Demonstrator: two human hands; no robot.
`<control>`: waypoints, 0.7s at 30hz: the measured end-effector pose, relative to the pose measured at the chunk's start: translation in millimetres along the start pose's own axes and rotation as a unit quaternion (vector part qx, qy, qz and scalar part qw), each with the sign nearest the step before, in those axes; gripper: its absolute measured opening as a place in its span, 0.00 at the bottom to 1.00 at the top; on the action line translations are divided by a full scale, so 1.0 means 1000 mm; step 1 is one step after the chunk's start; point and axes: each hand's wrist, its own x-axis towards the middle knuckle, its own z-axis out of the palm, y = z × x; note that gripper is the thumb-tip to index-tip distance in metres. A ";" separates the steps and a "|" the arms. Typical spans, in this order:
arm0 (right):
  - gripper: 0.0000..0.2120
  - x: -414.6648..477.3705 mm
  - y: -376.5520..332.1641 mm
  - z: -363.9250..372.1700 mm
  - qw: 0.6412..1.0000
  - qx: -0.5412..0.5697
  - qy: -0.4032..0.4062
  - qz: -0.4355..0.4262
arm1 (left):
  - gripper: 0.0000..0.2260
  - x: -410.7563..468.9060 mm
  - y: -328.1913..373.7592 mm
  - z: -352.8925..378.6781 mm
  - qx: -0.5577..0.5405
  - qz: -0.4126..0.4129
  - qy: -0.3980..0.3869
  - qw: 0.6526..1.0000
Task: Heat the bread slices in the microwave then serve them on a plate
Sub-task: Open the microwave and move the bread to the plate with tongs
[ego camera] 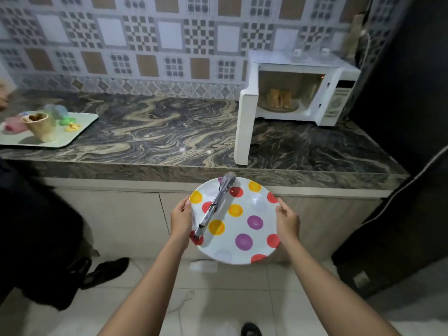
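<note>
1. Nearby, two hands: the left hand [181, 218] gripped the left rim of the plate [264, 229], thumb over the edge; the right hand [287, 220] gripped the right rim likewise. Neither hand was free.
2. One plate, white with coloured dots, was held level in the air in front of the counter [157, 132], not resting on it.
3. One pair of metal tongs [215, 207] lay loose and slantwise on the plate's left half, tips towards the counter.
4. One counter, of dark marbled stone, was bare between the tray [80, 122] and the microwave [339, 93].
5. One tray sat at the far left of the counter, carrying one beige cup [40, 126] and several small coloured items too blurred to count.
6. One white microwave sat at the far right, with its door [244, 127] swung wide open.
7. The bread slices [280, 98] stood on edge on the turntable inside the microwave. There seemed to be three or four, but the exact number could not be told.
8. Step in hand, as judged: bringing the plate to the microwave to collect the bread. It would go best with the plate kept level so the tongs did not slide off. The plate should be set on the bare counter just beside the open door, which would free a hand to work the tongs.
</note>
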 end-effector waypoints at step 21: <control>0.15 0.244 0.021 -0.208 0.994 -0.009 0.107 0.035 | 0.10 0.038 -0.027 0.349 0.013 -0.048 -0.061 0.997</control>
